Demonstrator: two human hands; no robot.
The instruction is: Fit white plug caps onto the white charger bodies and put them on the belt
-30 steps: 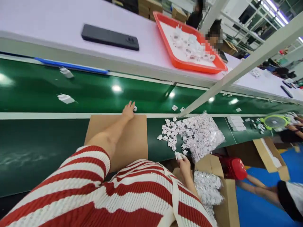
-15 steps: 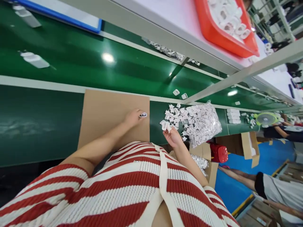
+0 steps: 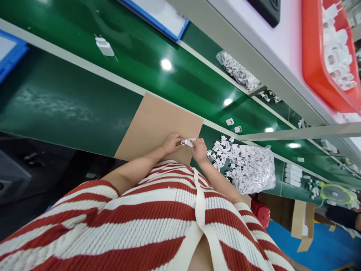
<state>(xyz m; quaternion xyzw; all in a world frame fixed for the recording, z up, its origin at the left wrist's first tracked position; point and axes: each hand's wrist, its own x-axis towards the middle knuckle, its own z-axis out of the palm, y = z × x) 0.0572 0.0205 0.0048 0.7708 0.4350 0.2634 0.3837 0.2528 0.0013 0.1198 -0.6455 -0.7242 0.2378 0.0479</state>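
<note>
Over a brown cardboard sheet [image 3: 166, 120], both hands meet at small white plastic parts. The fingers of my left hand [image 3: 171, 143] are closed on a white charger housing [image 3: 184, 142] whose open end faces right. My right hand [image 3: 199, 150] pinches a white plug piece [image 3: 191, 141] against that housing; the fingers partly cover it, and how the two parts join cannot be made out. To the right of my right hand lie loose white plug pieces [image 3: 222, 150], spilling from a clear plastic bag [image 3: 254, 169] full of them.
A green conveyor belt [image 3: 135, 64] runs behind the sheet, carrying a white charger [image 3: 104, 46] and two small white covers. Blue-rimmed trays [image 3: 177, 35] sit at the upper left. Overhead, a shelf holds a red bin [image 3: 316, 56] of white housings. A green fan [image 3: 335, 193] stands far right.
My right hand has moved left from the pile with its white piece and met the housing in my left hand. The view has turned and shifted.
</note>
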